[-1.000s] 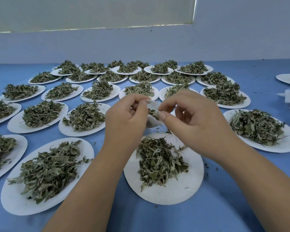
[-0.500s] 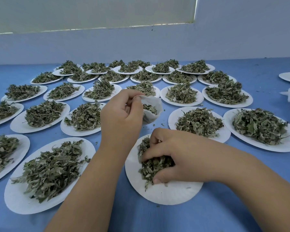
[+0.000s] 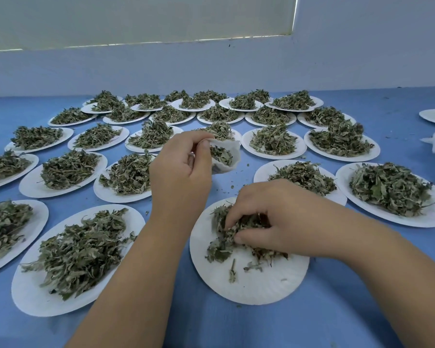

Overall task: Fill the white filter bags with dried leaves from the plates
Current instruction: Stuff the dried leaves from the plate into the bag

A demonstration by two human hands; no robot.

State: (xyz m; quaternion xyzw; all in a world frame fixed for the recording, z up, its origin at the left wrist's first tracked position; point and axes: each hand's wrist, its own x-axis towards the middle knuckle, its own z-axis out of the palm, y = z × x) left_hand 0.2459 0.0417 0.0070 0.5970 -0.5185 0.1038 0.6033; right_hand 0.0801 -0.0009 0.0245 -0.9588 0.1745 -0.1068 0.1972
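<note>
Up-left of the right hand, one part-filled white filter bag is pinched by the left hand; one clump of dried leaves is gripped by the right on the nearest plate; twenty-odd heaped plates are spread beyond.

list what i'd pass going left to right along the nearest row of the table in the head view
plate of leaves cut by the left edge → large full plate → left forearm → plate with scattered leaves → right forearm
</note>
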